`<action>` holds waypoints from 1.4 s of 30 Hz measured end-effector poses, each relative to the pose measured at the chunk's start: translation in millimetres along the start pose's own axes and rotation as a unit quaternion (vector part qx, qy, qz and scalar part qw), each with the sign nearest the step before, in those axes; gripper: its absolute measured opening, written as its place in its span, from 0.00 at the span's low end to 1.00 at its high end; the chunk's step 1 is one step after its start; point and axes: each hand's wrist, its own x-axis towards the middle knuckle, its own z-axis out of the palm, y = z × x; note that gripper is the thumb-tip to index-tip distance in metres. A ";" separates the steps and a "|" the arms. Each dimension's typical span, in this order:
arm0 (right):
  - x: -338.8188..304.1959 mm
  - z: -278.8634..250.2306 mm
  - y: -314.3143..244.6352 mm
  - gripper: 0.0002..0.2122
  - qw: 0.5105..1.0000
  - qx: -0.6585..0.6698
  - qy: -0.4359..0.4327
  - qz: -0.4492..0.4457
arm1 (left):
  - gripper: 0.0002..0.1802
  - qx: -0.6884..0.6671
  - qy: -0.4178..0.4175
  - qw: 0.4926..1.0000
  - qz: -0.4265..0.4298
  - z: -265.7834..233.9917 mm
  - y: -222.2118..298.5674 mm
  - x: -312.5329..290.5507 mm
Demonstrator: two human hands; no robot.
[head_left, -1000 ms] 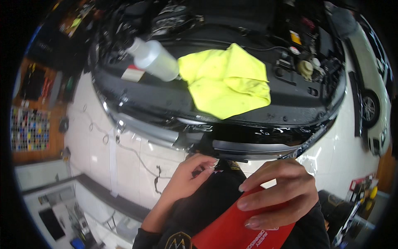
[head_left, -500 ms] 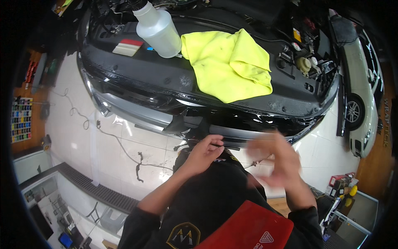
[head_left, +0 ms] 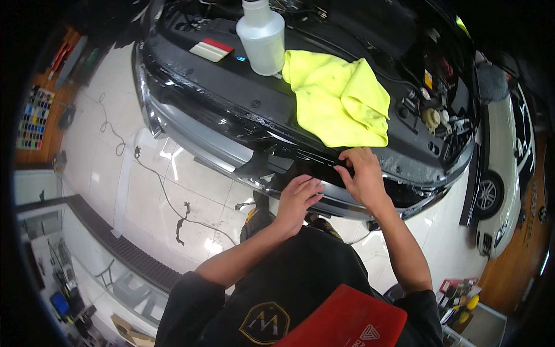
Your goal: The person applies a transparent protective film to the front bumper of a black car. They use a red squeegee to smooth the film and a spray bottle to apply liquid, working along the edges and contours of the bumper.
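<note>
In front of me is the front end of a car with a glossy black strip point(head_left: 272, 144) above a silver bumper section point(head_left: 217, 141). My left hand point(head_left: 298, 201) is at the bumper's lower middle, fingers loosely bent and slightly apart, nothing seen in them. A dark flap of film-like material point(head_left: 254, 165) hangs just up and left of it. At the upper edge of the black strip, my right hand point(head_left: 364, 176) rests its fingertips, thumb and forefinger apart. Just beyond it lies a crumpled yellow-green cloth point(head_left: 338, 98) on the black top panel point(head_left: 225, 87).
A translucent bottle point(head_left: 263, 43) stands left of the cloth, with a white and red squeegee point(head_left: 211, 50) farther left. The engine bay lies beyond. A red pouch point(head_left: 347, 321) hangs at my front. A cable point(head_left: 167, 196) trails over the floor; a white car point(head_left: 500, 173) stands right.
My right hand has moved up and forward onto the black strip, near the cloth. My left hand has moved a little forward and right. The view has shifted, and I am closer to the bumper.
</note>
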 end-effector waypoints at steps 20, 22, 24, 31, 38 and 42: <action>285.3 -55.0 -162.5 0.58 0.900 0.349 0.253 -0.061 | 0.14 0.155 0.005 0.970 0.187 14.2 -7.2 -59.4; 298.8 -60.0 -160.0 0.46 0.893 0.271 0.356 -0.044 | 0.14 0.177 -0.020 0.961 0.212 2.2 16.9 -67.1; 280.8 -77.9 -144.2 0.14 0.805 0.306 0.480 -0.168 | 0.14 0.197 -0.017 0.954 0.225 -18.0 43.5 -80.4; 8.5 -167.5 -133.0 0.21 0.886 0.290 0.351 -0.087 | 0.10 0.371 0.012 0.886 0.279 -106.5 126.3 -76.2; -98.0 -34.8 -108.7 0.24 0.943 0.275 0.080 0.170 | 0.10 0.594 -0.037 0.720 0.358 -42.1 174.5 -25.9; -48.6 34.4 -141.2 0.15 0.954 0.248 0.072 0.154 | 0.09 0.600 -0.045 0.753 0.266 -36.9 173.5 -4.3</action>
